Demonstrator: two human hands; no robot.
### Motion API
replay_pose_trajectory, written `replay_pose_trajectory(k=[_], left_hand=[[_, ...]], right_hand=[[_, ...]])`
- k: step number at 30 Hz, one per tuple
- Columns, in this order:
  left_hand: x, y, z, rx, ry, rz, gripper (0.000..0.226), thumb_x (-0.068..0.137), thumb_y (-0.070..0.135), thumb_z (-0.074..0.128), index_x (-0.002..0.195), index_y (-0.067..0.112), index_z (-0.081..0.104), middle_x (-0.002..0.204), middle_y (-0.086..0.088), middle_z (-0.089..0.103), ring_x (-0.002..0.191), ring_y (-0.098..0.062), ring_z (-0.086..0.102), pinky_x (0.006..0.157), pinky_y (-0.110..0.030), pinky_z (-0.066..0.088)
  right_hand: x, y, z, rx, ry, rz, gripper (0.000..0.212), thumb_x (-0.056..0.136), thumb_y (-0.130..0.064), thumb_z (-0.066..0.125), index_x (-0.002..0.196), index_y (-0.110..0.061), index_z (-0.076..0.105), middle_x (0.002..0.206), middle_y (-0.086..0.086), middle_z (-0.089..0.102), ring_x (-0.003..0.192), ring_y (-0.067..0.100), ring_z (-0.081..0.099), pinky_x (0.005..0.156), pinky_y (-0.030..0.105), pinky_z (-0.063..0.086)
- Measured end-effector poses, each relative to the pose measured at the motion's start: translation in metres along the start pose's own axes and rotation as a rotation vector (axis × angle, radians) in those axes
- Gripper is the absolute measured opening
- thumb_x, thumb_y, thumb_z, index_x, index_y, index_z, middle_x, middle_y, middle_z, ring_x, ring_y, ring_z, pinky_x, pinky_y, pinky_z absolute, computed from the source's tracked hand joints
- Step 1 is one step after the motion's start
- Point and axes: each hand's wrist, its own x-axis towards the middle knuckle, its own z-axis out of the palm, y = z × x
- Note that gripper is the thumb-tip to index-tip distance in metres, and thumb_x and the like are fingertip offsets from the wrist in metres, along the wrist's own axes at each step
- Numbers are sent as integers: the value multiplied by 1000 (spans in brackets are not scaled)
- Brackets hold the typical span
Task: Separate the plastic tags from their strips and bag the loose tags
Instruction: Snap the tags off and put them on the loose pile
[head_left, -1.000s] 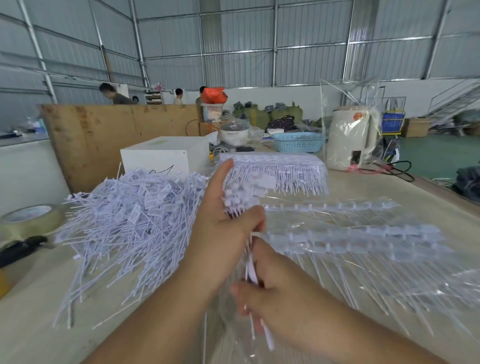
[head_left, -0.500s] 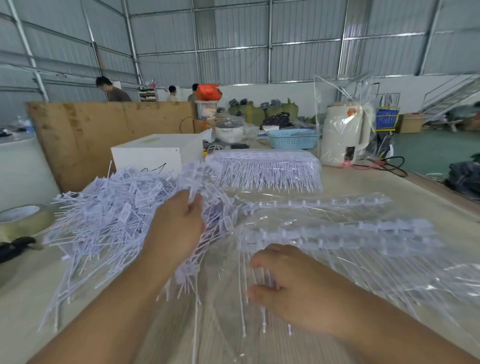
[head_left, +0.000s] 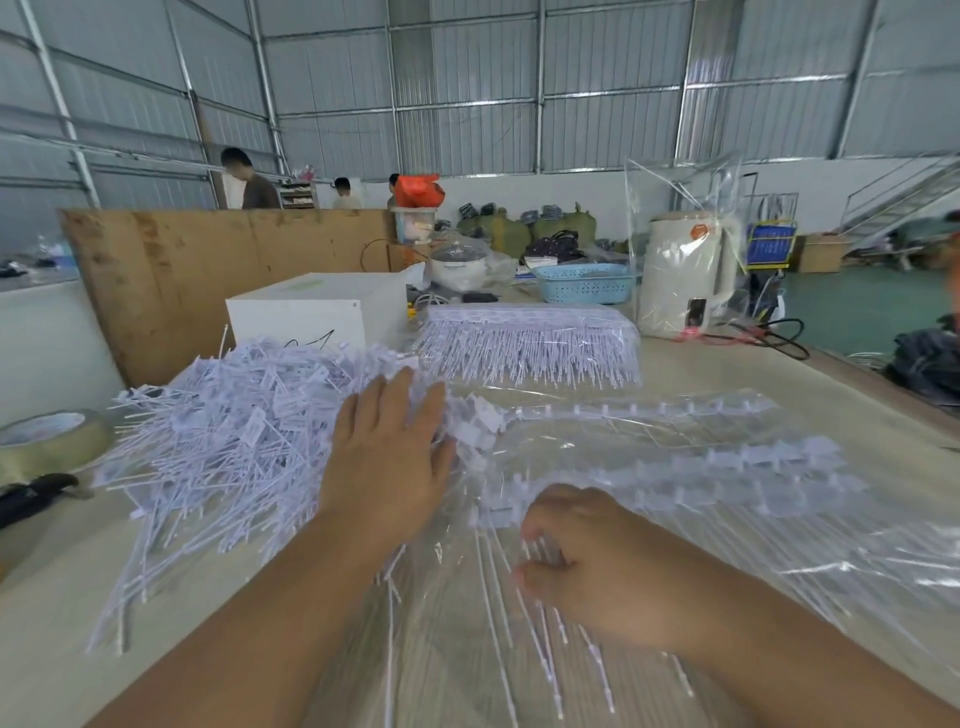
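Near the table's (head_left: 727, 374) left edge, flat-fingered left hand (head_left: 387, 457) sheds loose tags (head_left: 234, 431); right hand (head_left: 582, 561), fingers curled on strip (head_left: 675, 478), likely tears next.

Head camera looks forward-down, close over a somewhat blurred table (head_left: 727, 374).

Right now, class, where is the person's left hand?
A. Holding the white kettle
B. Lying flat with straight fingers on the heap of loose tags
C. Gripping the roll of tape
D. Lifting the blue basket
B: the left hand lies palm down, fingers straight, on the right edge of the heap of loose tags, far from the roll of tape, the blue basket and the white kettle.
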Motion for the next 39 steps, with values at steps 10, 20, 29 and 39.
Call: replay_pose_trajectory(k=[10,20,29,39], left_hand=[[-1,4,5,77,-7,-44,55,98,41,38,151,32,22,161,-11,-8,146,-38,-8,115,-55,-13],[-21,46,-20,-409,-71,471,36,85,28,50,116,24,67,123,2,60,116,-19,49,103,-35,33],[-2,2,-20,-339,227,-101,32,90,21,56,119,8,58,97,-12,62,85,-32,56,72,-40,45],[-10,13,-28,-315,19,-255,67,70,42,70,128,32,38,109,2,52,105,-24,50,90,-39,35]], right_hand=[[16,25,13,-82,32,57,25,93,-10,44,115,-8,57,110,2,48,110,20,46,95,28,40],[28,26,8,-130,162,101,31,82,-4,51,104,-17,68,109,3,57,105,22,57,86,32,50],[22,16,2,-134,193,65,24,83,-1,53,93,-15,69,100,2,64,94,20,61,83,33,52],[16,8,-8,-89,314,2,31,83,0,52,98,-23,67,100,-7,59,92,15,58,79,26,49]])
